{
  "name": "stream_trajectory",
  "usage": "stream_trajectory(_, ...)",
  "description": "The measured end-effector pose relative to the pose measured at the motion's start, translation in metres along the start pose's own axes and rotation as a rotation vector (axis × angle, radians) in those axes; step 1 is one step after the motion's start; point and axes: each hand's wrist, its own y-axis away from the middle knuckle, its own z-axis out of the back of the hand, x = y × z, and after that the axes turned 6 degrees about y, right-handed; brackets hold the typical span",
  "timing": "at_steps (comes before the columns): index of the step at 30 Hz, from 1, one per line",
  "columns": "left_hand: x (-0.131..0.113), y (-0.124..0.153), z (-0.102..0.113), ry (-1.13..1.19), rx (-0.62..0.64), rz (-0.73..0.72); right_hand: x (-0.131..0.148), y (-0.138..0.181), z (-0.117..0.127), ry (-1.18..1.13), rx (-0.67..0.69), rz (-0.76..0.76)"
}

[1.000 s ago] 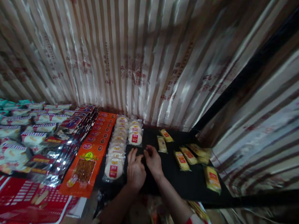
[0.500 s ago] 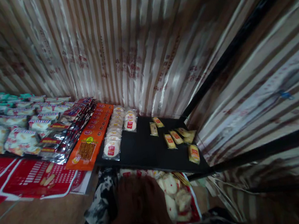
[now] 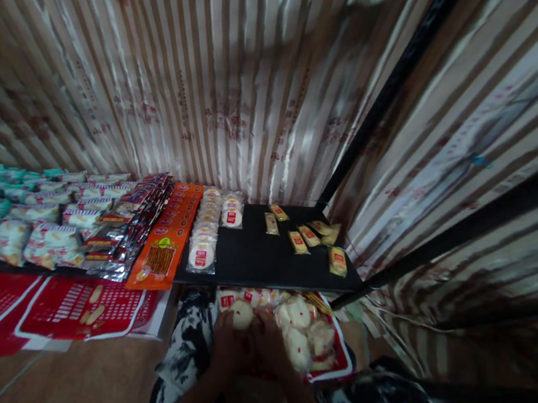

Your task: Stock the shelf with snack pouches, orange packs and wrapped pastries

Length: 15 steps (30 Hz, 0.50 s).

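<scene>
Low in the middle of the head view, my left hand (image 3: 230, 343) and my right hand (image 3: 268, 338) are close together with bent fingers. Between their tips shows a round white rice cracker pack (image 3: 241, 315), gripped from both sides. Dim light hides the exact finger contact. Just to the right, a red-edged bag (image 3: 344, 358) holds several round, pale crackers (image 3: 298, 348), some in clear wrap. More small rice cracker packs lie behind my hands, at the shelf's front edge.
Above my hands is a black shelf (image 3: 262, 256) bearing rows of rice cracker packs (image 3: 202, 248), small yellow packets (image 3: 298, 242), an orange snack bag (image 3: 167, 243) and white snack bags (image 3: 55, 243). Red bags (image 3: 82, 307) hang below it. Dark bars and striped sheeting stand behind.
The round cracker pack now shows between my hands, where it was not visible before. My hands look slightly lower relative to the shelf, and the view has shifted a little.
</scene>
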Motion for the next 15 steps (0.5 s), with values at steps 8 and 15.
stream_trajectory(8, -0.028, -0.013, 0.023, 0.106, 0.013, 0.079, 0.004, -0.003, 0.017, -0.033, 0.016, 0.085)
stream_trajectory(15, -0.055, -0.031, 0.043, 0.246, -0.024, -0.015, 0.008, -0.014, 0.031, -0.047, -0.02, 0.101)
